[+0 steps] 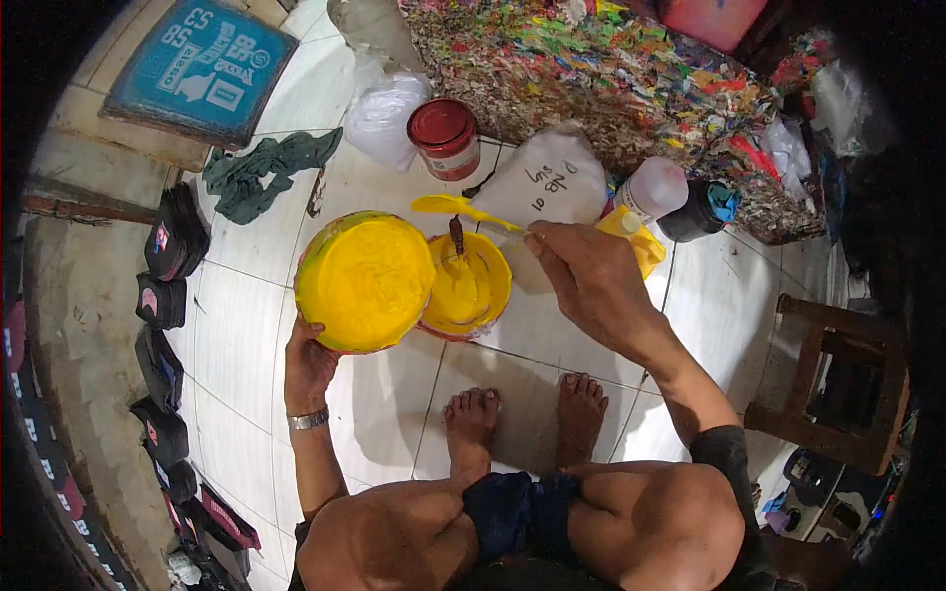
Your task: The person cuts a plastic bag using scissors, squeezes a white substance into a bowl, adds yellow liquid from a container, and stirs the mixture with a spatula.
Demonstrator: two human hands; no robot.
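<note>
While the yellow lid (366, 282) is held tilted up off the floor, its inner face thickly coated in yellow paint, the open paint tub (466, 288) sits on the white tile floor (246, 325) just right of it, touching or overlapping the lid's edge from this view. Tub looks partly full of yellow; a dark stick (457, 236) stands in it. Left hand (307, 366) grips the lid's lower rim, fingers closed around it, metal bracelet (308, 420) on the wrist. Right hand (587, 271) is closed on the handle of a yellow-smeared spatula (463, 208), blade held above the tub and beside the lid's upper edge.

Judgement on progress: tub already opened, lid off, spatula loaded with paint, so the scraping or mixing seems mid-way; the lid still carries a heavy coat, so plenty appears left to scrape. Cannot tell whether the blade touches the lid.

Around: red-lidded can (444, 136) behind the tub, white plastic bag (385, 116) left of it, a white pouch (548, 177) with handwriting, a white bottle (654, 187) and a dark jar (697, 210) to the right. Paint-splattered board (611, 79) at the back. Green rag (266, 169) and blue framed screen (202, 67) upper left. Row of dark caps (163, 300) along the left. Wooden stool (838, 384) at right. Person's bare feet (522, 414) just below the tub.
</note>
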